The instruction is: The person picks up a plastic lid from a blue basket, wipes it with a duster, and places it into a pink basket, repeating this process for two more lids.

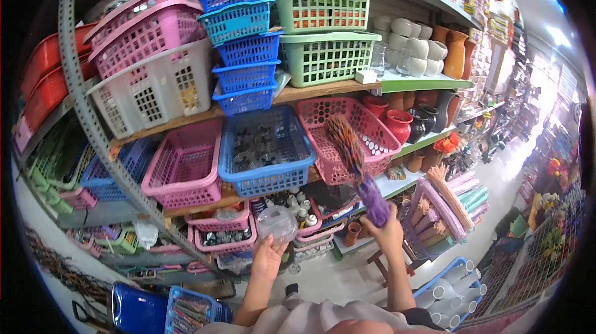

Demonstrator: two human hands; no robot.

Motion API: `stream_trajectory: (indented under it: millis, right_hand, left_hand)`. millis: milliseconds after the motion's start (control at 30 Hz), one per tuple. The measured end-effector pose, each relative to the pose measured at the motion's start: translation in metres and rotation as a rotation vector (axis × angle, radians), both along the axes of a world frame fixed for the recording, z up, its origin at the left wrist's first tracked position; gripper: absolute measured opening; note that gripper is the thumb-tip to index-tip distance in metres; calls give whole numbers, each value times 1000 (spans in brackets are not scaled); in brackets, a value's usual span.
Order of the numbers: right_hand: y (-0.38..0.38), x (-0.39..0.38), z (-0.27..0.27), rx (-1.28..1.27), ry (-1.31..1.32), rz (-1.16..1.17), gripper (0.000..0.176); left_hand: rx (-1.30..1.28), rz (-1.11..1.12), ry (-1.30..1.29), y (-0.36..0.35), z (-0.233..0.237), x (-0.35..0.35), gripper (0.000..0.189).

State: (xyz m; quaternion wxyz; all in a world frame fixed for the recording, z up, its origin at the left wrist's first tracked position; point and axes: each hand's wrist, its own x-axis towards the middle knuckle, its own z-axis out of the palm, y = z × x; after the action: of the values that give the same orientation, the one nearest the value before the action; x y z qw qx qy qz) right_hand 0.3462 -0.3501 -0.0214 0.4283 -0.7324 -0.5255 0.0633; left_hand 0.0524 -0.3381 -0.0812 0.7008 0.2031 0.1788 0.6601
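My right hand [386,230] is closed around the purple end of a feather duster [345,141]. The duster's orange-brown feathers reach up into the pink basket [313,110] on the middle shelf. In my left hand [268,258] is a clear round plastic container [277,225], gripped by its lower edge and held in front of the lower shelf. Left of the pink basket stands a blue basket [267,183] with small dark pieces in it. Another pink basket [183,192] is further left.
A metal shelf post [87,92] rises at the left. Stacked green baskets [329,36] and blue baskets [248,51] fill the upper shelf. Red and black vases [398,124] stand right of the pink basket. A crate of white tubes [448,297] and rolled material [444,210] are at the right.
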Motion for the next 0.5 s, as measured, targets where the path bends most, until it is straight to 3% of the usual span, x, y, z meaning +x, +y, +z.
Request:
stream_trajectory:
  millis: [33, 167, 233, 267, 400, 500]
  right_hand:
    - [11, -2, 16, 36, 9, -16, 66]
    - [69, 4, 49, 34, -91, -94, 50]
    - [100, 6, 59, 146, -451, -19, 39]
    - [112, 4, 65, 146, -455, -37, 39]
    - [162, -16, 77, -166, -928, 15, 22]
    - [179, -31, 78, -171, -995, 13, 16]
  left_hand:
    - [27, -1, 16, 9, 5, -3, 28]
    - [38, -15, 43, 51, 4, -16, 28]
    - [54, -35, 49, 67, 13, -17, 28]
    - [69, -35, 57, 75, 19, -17, 29]
    - [111, -69, 128, 102, 38, -21, 31]
    - [121, -129, 138, 122, 39, -22, 32]
